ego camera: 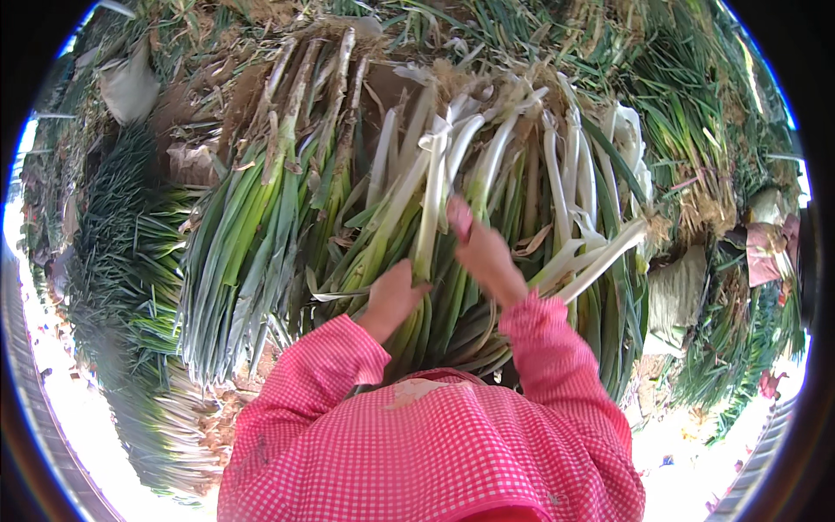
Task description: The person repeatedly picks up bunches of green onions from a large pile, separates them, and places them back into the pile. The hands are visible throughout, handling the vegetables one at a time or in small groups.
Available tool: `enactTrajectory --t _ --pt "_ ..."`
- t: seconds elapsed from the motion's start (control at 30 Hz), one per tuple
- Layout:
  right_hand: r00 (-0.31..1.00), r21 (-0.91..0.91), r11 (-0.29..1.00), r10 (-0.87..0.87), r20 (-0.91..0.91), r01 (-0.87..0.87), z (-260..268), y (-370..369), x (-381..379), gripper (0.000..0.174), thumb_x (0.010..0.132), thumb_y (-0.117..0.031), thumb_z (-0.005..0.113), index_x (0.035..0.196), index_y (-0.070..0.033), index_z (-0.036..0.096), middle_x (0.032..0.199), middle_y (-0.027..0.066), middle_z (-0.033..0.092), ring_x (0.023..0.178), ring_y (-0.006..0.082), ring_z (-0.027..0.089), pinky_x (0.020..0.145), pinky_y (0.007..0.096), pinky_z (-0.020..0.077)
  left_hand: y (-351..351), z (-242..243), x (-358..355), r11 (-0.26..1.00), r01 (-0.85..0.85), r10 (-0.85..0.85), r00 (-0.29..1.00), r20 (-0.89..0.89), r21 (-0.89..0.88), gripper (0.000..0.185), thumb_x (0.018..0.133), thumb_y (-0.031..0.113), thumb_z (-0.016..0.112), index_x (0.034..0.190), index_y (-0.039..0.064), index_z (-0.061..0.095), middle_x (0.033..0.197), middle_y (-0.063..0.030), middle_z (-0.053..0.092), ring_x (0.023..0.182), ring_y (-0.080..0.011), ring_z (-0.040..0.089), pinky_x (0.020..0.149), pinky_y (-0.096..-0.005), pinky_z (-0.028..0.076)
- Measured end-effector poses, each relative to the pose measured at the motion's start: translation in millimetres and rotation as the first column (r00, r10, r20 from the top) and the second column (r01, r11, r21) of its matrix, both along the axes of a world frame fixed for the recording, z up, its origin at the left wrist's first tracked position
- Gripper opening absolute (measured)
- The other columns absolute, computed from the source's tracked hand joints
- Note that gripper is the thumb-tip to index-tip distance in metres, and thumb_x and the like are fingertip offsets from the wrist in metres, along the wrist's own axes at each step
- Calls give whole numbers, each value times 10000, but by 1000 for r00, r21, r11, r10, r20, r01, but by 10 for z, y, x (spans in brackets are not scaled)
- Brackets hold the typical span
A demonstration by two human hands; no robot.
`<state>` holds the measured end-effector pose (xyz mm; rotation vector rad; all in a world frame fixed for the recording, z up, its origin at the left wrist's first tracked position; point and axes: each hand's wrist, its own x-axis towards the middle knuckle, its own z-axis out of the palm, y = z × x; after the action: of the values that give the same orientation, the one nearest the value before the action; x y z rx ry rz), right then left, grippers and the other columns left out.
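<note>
Long green onions [241,228] with white stalks and green leaves lie in a heap before me. My left hand [393,293] is closed around one onion [432,202] where its white stalk turns green, its pale end pointing away from me. Just right of that stalk is my right hand [486,258], blurred, with fingers curled round a small reddish-pink object [460,218] whose kind I cannot tell. One more white stalk [603,261] with roots lies slanted to the right of my right hand.
Darker green onions [117,228] are piled at the left, above a row of white stalks [186,424]. Pale sacking [678,293] lies at the right, near a rooted bundle [704,169]. Dry leaf scraps and soil [202,98] cover the ground beyond the heap.
</note>
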<state>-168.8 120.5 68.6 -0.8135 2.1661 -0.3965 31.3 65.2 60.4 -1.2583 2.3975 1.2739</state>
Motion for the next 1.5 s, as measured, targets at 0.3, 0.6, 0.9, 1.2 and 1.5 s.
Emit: enactTrajectory --t 0.3,0.6,0.9,1.2,1.5 --pt "987 151 976 161 7 -160 174 13 235 381 726 -140 594 1078 4 581 945 251 665 908 413 644 830 470 503 30 -21 266 999 -18 19 1000 -17 50 417 824 338 676 998 3 499 939 -233 609 909 -436 588 783 -502 461" --pt "990 11 999 -36 -138 38 211 -1153 -363 416 818 -232 543 1172 -16 587 998 306 637 1011 441 608 830 479 480 24 149 348 999 -36 36 999 -9 37 389 825 337 669 1009 27 522 899 -214 620 881 -413 609 763 -504 471" --pt "997 -11 998 -66 -24 66 156 -127 233 498 709 -139 609 1188 -29 524 977 260 648 972 422 614 840 462 480 -2542 -420 515 752 -129 207 977 47 -646 284 831 202 660 1021 5 583 965 -201 615 864 -328 610 745 -439 495" --pt "998 19 999 34 48 -35 450 387 574 279 735 -133 590 984 -25 521 776 187 639 756 413 628 670 511 477 -3492 -801 92 697 54 365 832 418 -715 582 796 239 705 1297 28 498 1335 -190 487 1269 -325 447 1078 -467 322" --pt "990 -116 993 31 134 -16 529 893 533 269 747 -137 600 973 -32 500 754 201 628 728 419 617 643 520 462 -1891 1112 433 968 -134 167 974 -151 210 512 708 189 687 1146 -54 578 1040 -96 641 912 -172 585 813 -305 462"
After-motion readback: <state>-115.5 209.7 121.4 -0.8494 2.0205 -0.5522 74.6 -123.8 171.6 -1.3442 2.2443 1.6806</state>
